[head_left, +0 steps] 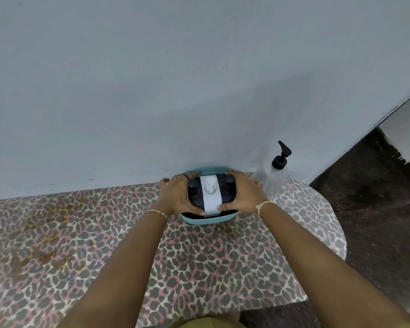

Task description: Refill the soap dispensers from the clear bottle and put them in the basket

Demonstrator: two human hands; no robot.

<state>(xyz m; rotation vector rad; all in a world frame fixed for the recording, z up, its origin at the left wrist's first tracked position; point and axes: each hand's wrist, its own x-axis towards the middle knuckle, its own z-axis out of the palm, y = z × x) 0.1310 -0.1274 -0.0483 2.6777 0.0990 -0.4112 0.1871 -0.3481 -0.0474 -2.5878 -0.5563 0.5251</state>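
A teal basket point(207, 220) stands on the leopard-print cloth against the wall. Inside it stand three soap dispensers side by side: a black one point(195, 194) at the left, a white one point(210, 196) in the middle and a black one point(228, 185) at the right. My left hand point(176, 196) curls round the left side of the dispensers, thumb on the front. My right hand point(243, 195) curls round the right side the same way. The clear bottle point(276, 175) with a black pump stands upright to the right of the basket, close to my right hand.
The grey wall point(199, 79) rises directly behind the basket. The cloth-covered table point(199, 261) ends at the right, where dark floor point(369, 197) begins. Brownish stains mark the cloth point(45, 240) at the left.
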